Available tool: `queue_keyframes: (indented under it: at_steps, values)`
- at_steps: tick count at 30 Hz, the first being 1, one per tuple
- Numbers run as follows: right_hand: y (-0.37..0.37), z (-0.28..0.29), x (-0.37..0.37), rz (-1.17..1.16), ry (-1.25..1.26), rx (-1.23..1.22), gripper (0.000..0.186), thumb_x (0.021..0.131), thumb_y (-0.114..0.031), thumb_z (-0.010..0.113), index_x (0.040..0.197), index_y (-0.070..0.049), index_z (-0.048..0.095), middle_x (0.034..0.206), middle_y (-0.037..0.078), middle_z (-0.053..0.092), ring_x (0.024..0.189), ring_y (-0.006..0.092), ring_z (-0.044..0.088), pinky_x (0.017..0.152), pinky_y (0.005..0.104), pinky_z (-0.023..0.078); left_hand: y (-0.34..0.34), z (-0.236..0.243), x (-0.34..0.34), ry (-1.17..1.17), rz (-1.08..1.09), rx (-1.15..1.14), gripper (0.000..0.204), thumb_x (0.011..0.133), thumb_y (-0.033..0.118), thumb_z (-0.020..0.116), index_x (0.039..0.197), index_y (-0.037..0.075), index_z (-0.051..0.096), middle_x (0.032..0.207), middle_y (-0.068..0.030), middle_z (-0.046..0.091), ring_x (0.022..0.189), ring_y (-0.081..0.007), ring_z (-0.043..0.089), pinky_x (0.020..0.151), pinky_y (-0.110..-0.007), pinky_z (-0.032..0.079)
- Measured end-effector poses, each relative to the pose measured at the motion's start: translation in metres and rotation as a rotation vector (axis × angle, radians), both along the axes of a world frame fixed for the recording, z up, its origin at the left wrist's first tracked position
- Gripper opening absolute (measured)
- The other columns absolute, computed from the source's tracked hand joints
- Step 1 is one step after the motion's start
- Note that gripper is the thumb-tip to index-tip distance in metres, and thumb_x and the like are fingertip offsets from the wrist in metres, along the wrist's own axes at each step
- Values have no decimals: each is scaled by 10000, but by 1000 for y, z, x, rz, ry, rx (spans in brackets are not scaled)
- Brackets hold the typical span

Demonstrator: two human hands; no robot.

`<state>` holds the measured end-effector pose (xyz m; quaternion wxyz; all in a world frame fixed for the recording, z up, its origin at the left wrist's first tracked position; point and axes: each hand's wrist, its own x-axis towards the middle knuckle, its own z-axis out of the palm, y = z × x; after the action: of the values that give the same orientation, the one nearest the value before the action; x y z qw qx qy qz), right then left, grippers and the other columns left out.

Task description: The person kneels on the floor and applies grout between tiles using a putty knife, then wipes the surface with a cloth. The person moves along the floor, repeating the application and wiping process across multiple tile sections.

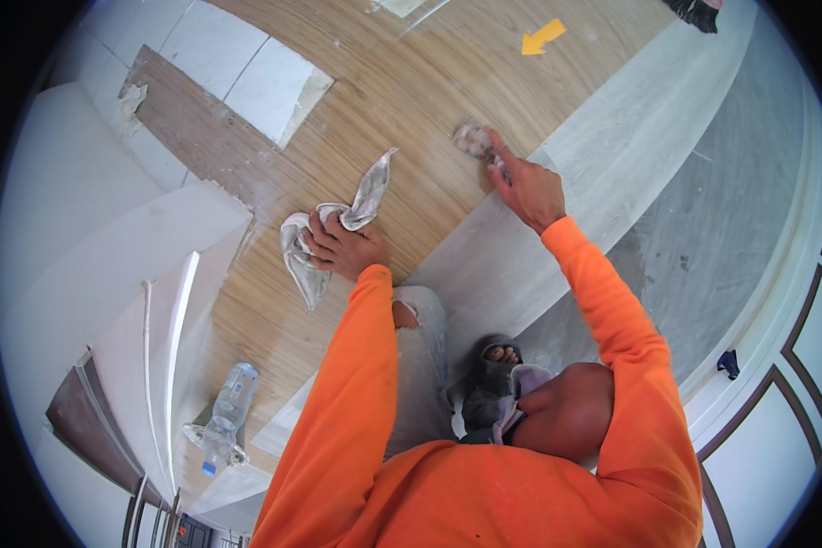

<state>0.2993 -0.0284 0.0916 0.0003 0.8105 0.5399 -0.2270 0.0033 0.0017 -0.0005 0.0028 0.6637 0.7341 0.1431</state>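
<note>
On the wood floor (388,114), the left hand (345,247) clutches a rag (371,194) at ten o'clock; the right hand (532,190) grips a blurred tool (471,140) at one. White tiles (215,55) show at eleven, panelled wall (767,452) at four, bottle (231,402) at eight.

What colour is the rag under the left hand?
The rag is greyish white; see head view.

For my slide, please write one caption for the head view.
Left hand on a crumpled whitish cloth, right hand holding a blurred object at the wood-patterned floor.
</note>
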Motion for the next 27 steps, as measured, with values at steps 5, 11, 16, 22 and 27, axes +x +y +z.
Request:
queue_keyframes:
  at_steps: [5,11,16,22,27]
  values:
    - [1,-1,1,-8,-31,33,649,1040,-365,569,1639,-345,322,760,88,716,630,329,698,579,469,558,0,-2,0,7,11,-3,433,892,277,564,1295,137,494,1578,-95,432,1506,-438,310,1130,-756,229]
    - [3,1,6,29,-38,45,647,1036,-363,577,1635,-347,335,760,88,716,628,324,695,577,463,557,-1,-1,0,-28,4,-13,426,912,295,561,1303,139,492,1585,-97,422,1505,-441,308,1134,-769,198]
    - [4,1,6,53,-9,11,657,1042,-376,569,1642,-370,303,802,114,734,668,354,705,599,484,558,1,0,2,9,3,27,361,938,306,541,1257,140,517,1563,-100,458,1490,-434,337,1126,-712,237]
    - [11,8,9,79,-10,-4,656,1037,-394,575,1638,-382,311,783,128,732,679,361,709,606,494,554,2,-2,0,17,3,67,332,940,308,528,1227,141,536,1548,-98,479,1484,-428,354,1116,-678,267]
    - [10,8,10,110,-28,-5,643,1033,-365,569,1632,-353,336,754,79,709,627,327,689,563,467,547,2,-3,-2,26,-6,53,361,932,307,539,1252,140,529,1557,-98,468,1485,-430,348,1121,-669,260]
